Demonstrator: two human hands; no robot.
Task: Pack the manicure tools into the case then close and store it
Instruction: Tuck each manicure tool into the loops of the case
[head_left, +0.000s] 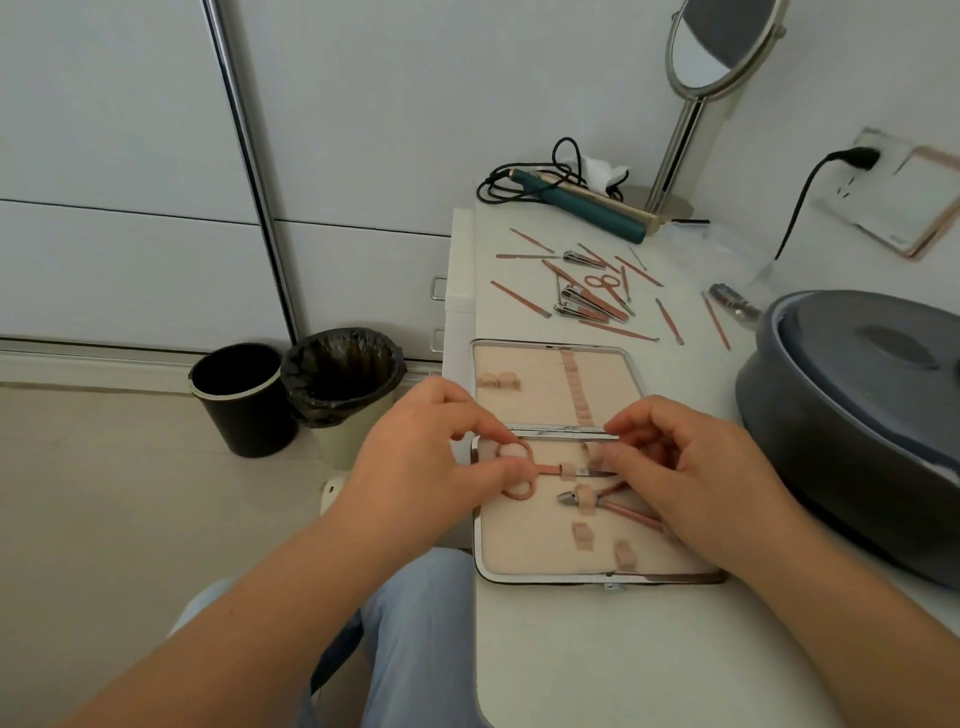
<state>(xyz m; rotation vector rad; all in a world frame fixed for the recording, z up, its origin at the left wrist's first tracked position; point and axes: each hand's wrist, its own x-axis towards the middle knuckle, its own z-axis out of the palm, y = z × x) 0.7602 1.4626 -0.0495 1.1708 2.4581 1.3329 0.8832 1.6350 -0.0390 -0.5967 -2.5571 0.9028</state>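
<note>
The manicure case (550, 564) lies open on the white table, pink lining up, with elastic loops in both halves. Rose-gold scissors (545, 470) lie in the near half, threaded through a loop. My left hand (421, 457) pinches their ring handles. My right hand (691, 467) has its fingertips at the blade tip, by the case hinge. A cuticle nipper (597, 501) sits under a loop just below, partly covered by my right hand. Several loose tools (587, 296), among them clippers, small scissors and pink files, lie scattered beyond the case.
A grey round lidded container (857, 415) stands right of the case. A teal hair iron (582, 205) with its black cord and a standing mirror (722, 47) are at the table's back. Two waste bins (291, 389) stand on the floor to the left.
</note>
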